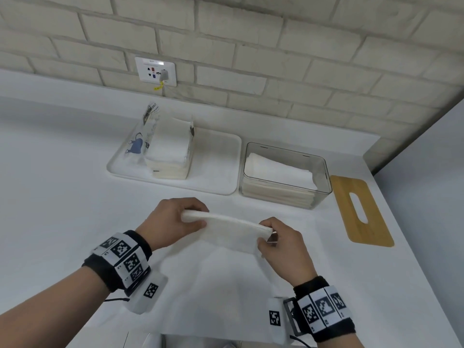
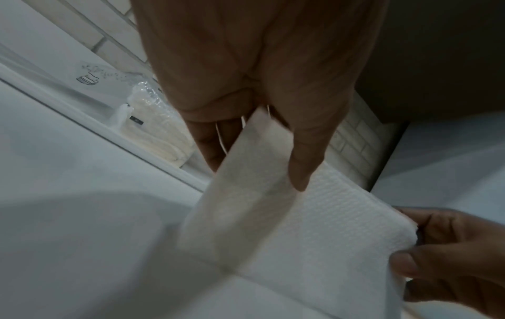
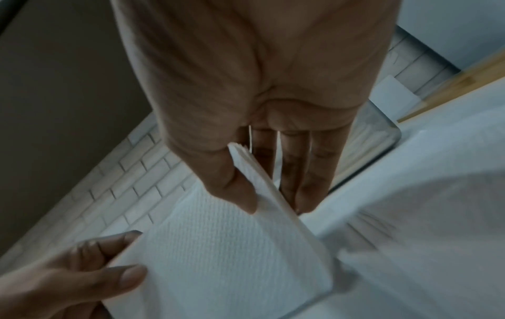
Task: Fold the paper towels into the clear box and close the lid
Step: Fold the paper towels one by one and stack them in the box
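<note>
Folded white paper towel [image 1: 227, 231]: I pinch its ends with my left hand [image 1: 173, 221] and right hand [image 1: 281, 243], near the clear plastic box [image 1: 286, 175].

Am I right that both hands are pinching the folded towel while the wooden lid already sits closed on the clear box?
Not quite: the head view shows the wooden lid lying on the counter beside the open clear box. Both hands do pinch the folded towel.

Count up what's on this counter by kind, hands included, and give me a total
Hands: 2, left hand and right hand, each with a grip on the held paper towel
Held paper towels: 1
Clear boxes: 1
Wooden lids: 1
White trays: 1
Opened towel packs: 1
Total: 7
</note>
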Demonstrator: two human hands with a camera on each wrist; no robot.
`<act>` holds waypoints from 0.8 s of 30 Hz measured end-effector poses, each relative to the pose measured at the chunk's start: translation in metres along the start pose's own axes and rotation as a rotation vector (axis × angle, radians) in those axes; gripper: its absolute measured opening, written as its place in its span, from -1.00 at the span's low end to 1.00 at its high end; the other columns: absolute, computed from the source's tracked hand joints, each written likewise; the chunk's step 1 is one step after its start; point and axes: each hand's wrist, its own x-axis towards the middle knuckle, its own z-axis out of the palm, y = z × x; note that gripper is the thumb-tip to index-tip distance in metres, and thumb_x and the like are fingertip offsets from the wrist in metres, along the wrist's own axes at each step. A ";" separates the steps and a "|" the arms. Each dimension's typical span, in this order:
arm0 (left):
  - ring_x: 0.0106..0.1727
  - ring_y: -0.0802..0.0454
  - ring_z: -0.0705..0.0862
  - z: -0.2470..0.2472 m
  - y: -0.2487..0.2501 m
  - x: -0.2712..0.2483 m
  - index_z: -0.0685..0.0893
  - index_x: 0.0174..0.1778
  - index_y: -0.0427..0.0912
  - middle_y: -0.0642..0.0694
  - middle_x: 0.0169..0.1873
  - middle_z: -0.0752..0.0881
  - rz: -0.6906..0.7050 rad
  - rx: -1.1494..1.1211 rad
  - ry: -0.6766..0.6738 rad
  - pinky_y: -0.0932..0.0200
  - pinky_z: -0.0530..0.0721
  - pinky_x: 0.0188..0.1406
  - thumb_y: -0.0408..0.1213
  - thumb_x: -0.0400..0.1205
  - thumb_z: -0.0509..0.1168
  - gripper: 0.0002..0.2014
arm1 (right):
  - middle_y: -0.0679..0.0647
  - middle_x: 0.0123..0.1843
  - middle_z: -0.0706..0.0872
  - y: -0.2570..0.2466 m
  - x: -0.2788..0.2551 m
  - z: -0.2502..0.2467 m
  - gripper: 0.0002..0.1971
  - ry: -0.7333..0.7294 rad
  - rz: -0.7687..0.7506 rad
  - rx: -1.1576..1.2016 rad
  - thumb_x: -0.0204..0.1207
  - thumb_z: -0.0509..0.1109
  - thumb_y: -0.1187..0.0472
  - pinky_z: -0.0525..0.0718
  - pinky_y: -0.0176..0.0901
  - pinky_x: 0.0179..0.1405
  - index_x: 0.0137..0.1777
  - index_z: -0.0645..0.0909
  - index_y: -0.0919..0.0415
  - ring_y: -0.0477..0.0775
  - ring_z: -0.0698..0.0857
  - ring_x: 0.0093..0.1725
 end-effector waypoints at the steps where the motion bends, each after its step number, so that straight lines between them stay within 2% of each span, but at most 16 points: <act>1: -0.12 0.29 0.72 0.001 -0.003 0.000 0.77 -0.09 0.23 0.23 -0.17 0.82 0.005 0.063 -0.041 0.40 0.55 -0.16 -0.19 0.58 0.58 -0.82 | -0.15 -0.19 0.78 0.003 0.000 0.003 -0.77 -0.034 0.019 -0.043 0.50 0.44 0.27 0.73 -0.17 -0.13 0.01 0.63 -0.11 -0.15 0.76 -0.24; 3: -0.16 0.29 0.70 0.004 -0.008 0.001 0.76 -0.09 0.27 0.18 -0.21 0.82 0.007 0.122 -0.065 0.41 0.49 -0.20 -0.17 0.60 0.55 -0.82 | -0.23 -0.11 0.75 0.006 -0.001 0.006 -0.73 -0.044 0.020 -0.084 0.50 0.44 0.23 0.67 -0.19 -0.09 0.06 0.61 -0.17 -0.21 0.71 -0.16; 4: -0.17 0.28 0.69 0.004 -0.008 0.001 0.77 -0.09 0.26 0.16 -0.21 0.82 0.010 0.126 -0.056 0.42 0.49 -0.22 -0.18 0.61 0.54 -0.83 | -0.28 0.00 0.72 0.004 -0.003 0.006 -0.69 -0.028 0.001 -0.091 0.50 0.46 0.21 0.63 -0.24 -0.02 0.14 0.59 -0.19 -0.23 0.67 -0.08; 6: -0.16 0.27 0.70 0.003 -0.006 -0.001 0.80 -0.05 0.18 0.18 -0.20 0.82 0.030 0.122 -0.029 0.45 0.53 -0.20 -0.21 0.62 0.53 -0.86 | -0.31 0.29 0.60 -0.005 -0.007 0.006 -0.55 0.013 -0.076 -0.160 0.51 0.46 0.10 0.55 -0.22 0.21 0.38 0.52 -0.20 -0.22 0.57 0.21; 8: -0.12 0.29 0.72 0.002 0.000 -0.002 0.82 -0.01 0.13 0.24 -0.17 0.82 0.091 0.145 -0.023 0.44 0.56 -0.13 -0.24 0.63 0.52 -0.87 | -0.26 0.46 0.48 -0.018 -0.008 0.007 -0.44 0.053 -0.170 -0.284 0.52 0.43 -0.02 0.44 -0.07 0.46 0.53 0.42 -0.16 -0.15 0.44 0.42; 10: -0.09 0.29 0.74 0.004 0.010 -0.002 0.82 0.02 0.13 0.29 -0.13 0.81 0.183 0.165 -0.042 0.32 0.63 -0.07 -0.24 0.64 0.52 -0.86 | -0.22 0.46 0.50 -0.029 -0.008 0.011 -0.48 0.046 -0.250 -0.398 0.57 0.35 -0.05 0.23 0.11 0.66 0.53 0.41 -0.15 -0.11 0.44 0.46; 11: -0.07 0.29 0.75 0.006 0.017 0.000 0.82 0.03 0.14 0.30 -0.11 0.81 0.222 0.162 -0.050 0.30 0.65 -0.05 -0.24 0.64 0.52 -0.85 | -0.23 0.39 0.56 -0.033 -0.007 0.012 -0.57 0.028 -0.272 -0.437 0.61 0.30 -0.02 0.18 0.17 0.69 0.48 0.45 -0.15 -0.10 0.51 0.39; 12: -0.04 0.30 0.75 0.009 0.024 0.002 0.82 0.04 0.15 0.32 -0.08 0.81 0.249 0.150 -0.049 0.32 0.65 -0.03 -0.24 0.63 0.53 -0.84 | -0.23 0.28 0.63 -0.035 -0.005 0.010 -0.67 0.013 -0.285 -0.460 0.65 0.25 0.03 0.24 0.17 0.66 0.40 0.50 -0.14 -0.08 0.58 0.26; 13: 0.00 0.33 0.74 0.012 0.032 0.005 0.81 0.07 0.15 0.33 -0.06 0.81 0.264 0.130 -0.036 0.38 0.63 0.01 -0.23 0.62 0.54 -0.81 | -0.20 0.17 0.68 -0.036 -0.004 0.004 -0.74 0.003 -0.279 -0.465 0.67 0.22 0.08 0.38 0.12 0.55 0.32 0.54 -0.11 -0.06 0.61 0.11; 14: 0.05 0.37 0.73 0.016 0.040 0.009 0.80 0.12 0.15 0.33 -0.03 0.81 0.272 0.101 -0.012 0.45 0.59 0.05 -0.22 0.60 0.55 -0.77 | -0.17 0.12 0.71 -0.034 -0.003 -0.006 -0.77 0.005 -0.256 -0.458 0.69 0.22 0.11 0.52 0.07 0.36 0.28 0.56 -0.09 -0.03 0.62 0.01; 16: 0.13 0.36 0.70 0.028 0.055 0.018 0.72 0.26 0.16 0.31 0.04 0.77 0.249 0.019 0.029 0.53 0.56 0.09 -0.16 0.58 0.57 -0.64 | -0.14 0.10 0.75 -0.024 0.001 -0.036 -0.77 0.031 -0.164 -0.433 0.68 0.24 0.11 0.65 0.02 0.01 0.28 0.57 -0.11 0.06 0.69 0.00; 18: 0.15 0.30 0.69 0.045 0.065 0.029 0.63 0.35 0.16 0.27 0.09 0.72 0.175 -0.049 0.022 0.44 0.61 0.10 -0.11 0.60 0.53 -0.59 | -0.11 0.02 0.79 -0.014 0.004 -0.076 -0.77 0.100 -0.080 -0.388 0.66 0.29 0.10 0.63 -0.08 -0.18 0.26 0.60 -0.15 0.07 0.73 -0.08; 20: 0.14 0.23 0.70 0.068 0.072 0.042 0.64 0.34 0.12 0.19 0.11 0.72 0.104 -0.025 -0.047 0.28 0.65 0.12 -0.09 0.66 0.46 -0.67 | -0.07 -0.07 0.78 -0.002 0.008 -0.119 -0.81 0.197 -0.029 -0.344 0.64 0.36 0.15 0.59 -0.13 -0.25 0.20 0.65 -0.09 0.05 0.73 -0.13; 22: 0.21 0.06 0.71 0.096 0.080 0.056 0.68 0.30 0.06 0.09 0.18 0.71 0.073 0.134 -0.164 0.12 0.65 0.20 -0.06 0.70 0.37 -0.74 | 0.00 -0.05 0.77 0.007 0.014 -0.159 -0.89 0.292 -0.004 -0.295 0.61 0.41 0.19 0.59 -0.11 -0.18 0.10 0.68 0.06 0.10 0.71 -0.05; 24: 0.34 -0.05 0.66 0.124 0.091 0.070 0.66 0.38 0.02 0.02 0.30 0.65 0.038 0.285 -0.284 0.03 0.64 0.29 0.02 0.72 0.31 -0.66 | 0.02 -0.08 0.76 0.013 0.020 -0.191 -0.94 0.348 0.029 -0.238 0.60 0.44 0.22 0.52 -0.12 -0.22 0.04 0.69 0.11 0.12 0.70 -0.05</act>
